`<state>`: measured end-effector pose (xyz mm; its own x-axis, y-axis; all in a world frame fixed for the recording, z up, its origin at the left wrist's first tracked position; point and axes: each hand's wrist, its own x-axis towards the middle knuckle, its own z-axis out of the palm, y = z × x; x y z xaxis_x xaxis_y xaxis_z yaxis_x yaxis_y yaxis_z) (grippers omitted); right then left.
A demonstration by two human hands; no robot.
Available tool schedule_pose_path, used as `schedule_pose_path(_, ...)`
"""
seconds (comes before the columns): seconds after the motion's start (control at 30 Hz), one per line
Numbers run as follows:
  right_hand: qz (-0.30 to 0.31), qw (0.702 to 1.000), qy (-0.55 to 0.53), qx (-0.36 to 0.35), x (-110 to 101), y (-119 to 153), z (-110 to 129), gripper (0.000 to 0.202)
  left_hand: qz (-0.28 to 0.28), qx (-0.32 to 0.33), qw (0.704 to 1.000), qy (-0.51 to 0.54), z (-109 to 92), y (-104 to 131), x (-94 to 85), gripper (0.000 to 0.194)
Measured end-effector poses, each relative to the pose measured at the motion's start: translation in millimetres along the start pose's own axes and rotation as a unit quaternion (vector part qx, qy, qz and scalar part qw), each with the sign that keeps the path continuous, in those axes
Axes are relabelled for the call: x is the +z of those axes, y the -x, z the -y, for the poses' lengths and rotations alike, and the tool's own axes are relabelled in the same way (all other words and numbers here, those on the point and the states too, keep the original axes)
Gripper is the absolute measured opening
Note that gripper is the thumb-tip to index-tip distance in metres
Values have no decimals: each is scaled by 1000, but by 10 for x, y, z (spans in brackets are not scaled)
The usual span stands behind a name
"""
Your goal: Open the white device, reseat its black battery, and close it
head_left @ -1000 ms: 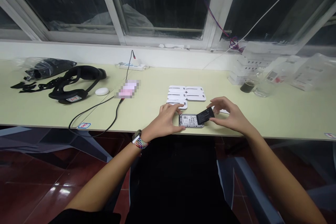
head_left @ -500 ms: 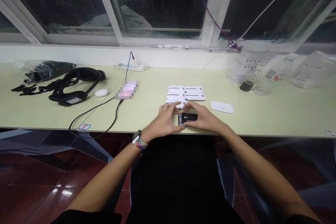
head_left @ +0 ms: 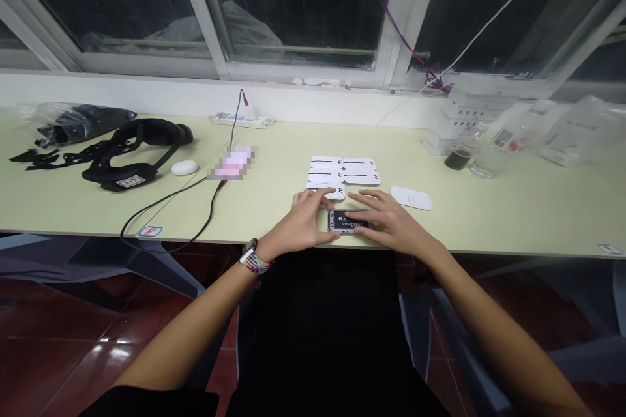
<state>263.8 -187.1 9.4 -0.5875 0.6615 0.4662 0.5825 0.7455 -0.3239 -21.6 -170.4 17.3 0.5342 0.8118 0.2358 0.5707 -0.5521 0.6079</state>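
Gripping the handheld device (head_left: 347, 232) with half-curled left hand (head_left: 299, 225); touching already inset battery (head_left: 345, 222) with loosely spread right hand (head_left: 391, 225); with white cover (head_left: 411, 198) unfitted, to the right.

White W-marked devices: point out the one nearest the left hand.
The front device in the column of three: the left hand partly covers it in view, while the other four lie farther back, unobscured.
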Motion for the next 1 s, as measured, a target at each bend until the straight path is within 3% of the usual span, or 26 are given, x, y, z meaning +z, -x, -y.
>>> schedule_pose_path(0.13, -126, 983, 77, 112, -232, 208, -263, 32, 10, 3, 1000, 6, 6, 2, -1, 89)
schedule_pose_path(0.23, -60, 973, 120, 188, -411, 406, -490, 38, 15, -4, 1000, 10, 24, 1, 6, 89)
schedule_pose_path(0.3, -31, 975, 109, 192, -476, 514, -571, 36, 19, -11, 1000, 12, 30, -2, 9, 90)
schedule_pose_path(0.43, -80, 978, 41, 190, -449, 539, -498, 25, 17, 2, 1000, 13, 17, -11, 6, 87)
schedule_pose_path(0.57, -76, 956, -135, 249, -327, 258, -251, 35, 17, 19, 1000, 6, 9, -15, 2, 87)
schedule_pose_path(0.67, -19, 959, -196, 204, -204, -27, -106, 33, 18, 26, 999, 2, 16, -15, 1, 85)
schedule_pose_path(0.77, 13, 970, -186, 157, -60, -221, -37, 30, 18, 27, 999, 3, 17, -14, 1, 86)
schedule_pose_path(1.0, 2, 991, -78, 107, 116, -264, 4, 31, 15, 45, 999, -10, 28, -23, 20, 59)
